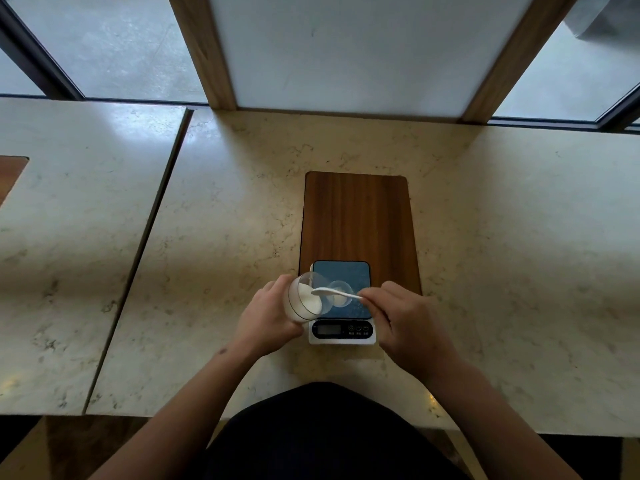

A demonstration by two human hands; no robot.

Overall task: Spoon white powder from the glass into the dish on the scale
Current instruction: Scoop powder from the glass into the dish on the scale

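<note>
Marble desk (207,202) ran under big windows, w/ a brown wood board (358,216) set in it. On the board's near end sat the scale (343,332), its blue top at 12 o'clock from the person. The little clear dish (341,299) stood on that top, near the middle.

Left hand (266,323) had its grip clamped round the glass (304,301) and held it tipped, mouth facing 3 o'clock, just beside the dish at 9 o'clock. White powder (309,299) lay heaped inside. Right hand (412,320) pinched the white spoon (332,292) by its handle; the bowl end was at the glass mouth, over the powder.

Looked like the scooping step, no load tipped yet. Couldn't tell if the dish had any powder. Next move prob. needs a level spoon, a short carry to 3 o'clock, then a slow tip over the dish so nothing spills on the scale.
</note>
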